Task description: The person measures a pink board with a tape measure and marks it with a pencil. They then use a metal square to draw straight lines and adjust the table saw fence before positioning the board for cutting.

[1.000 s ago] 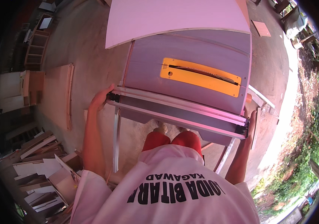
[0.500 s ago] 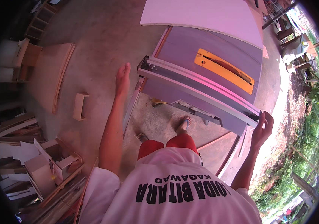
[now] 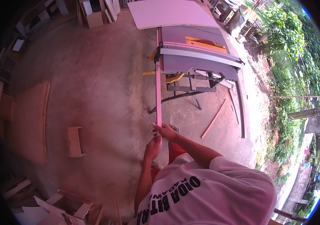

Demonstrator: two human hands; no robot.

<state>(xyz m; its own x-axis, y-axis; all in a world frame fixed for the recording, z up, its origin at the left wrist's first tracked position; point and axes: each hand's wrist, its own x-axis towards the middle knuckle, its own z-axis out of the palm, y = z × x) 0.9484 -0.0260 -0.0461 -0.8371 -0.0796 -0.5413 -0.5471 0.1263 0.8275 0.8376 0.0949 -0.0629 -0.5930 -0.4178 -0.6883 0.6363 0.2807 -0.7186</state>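
Observation:
A table saw with a grey top stands ahead of me, its round blade rising through a yellow insert. A long aluminium fence lies across the top. From the saw's left side a narrow, pale metal rail runs back toward me. My right hand is closed around this rail close to its near end. Just behind it, my left hand grips the same rail at the tip. The fingers partly cover the rail's end. A second, dark rail sticks out from the saw's right side.
A large pale board lies at the saw's far side. Tubular stand legs spread below it. On the floor are a thin wooden strip and a small wooden piece. Panels lean at left; offcuts pile near me.
My right hand has left the fence's right end and my left hand has come down; both now hold the left rail's near end. I have moved back, and the saw appears farther away.

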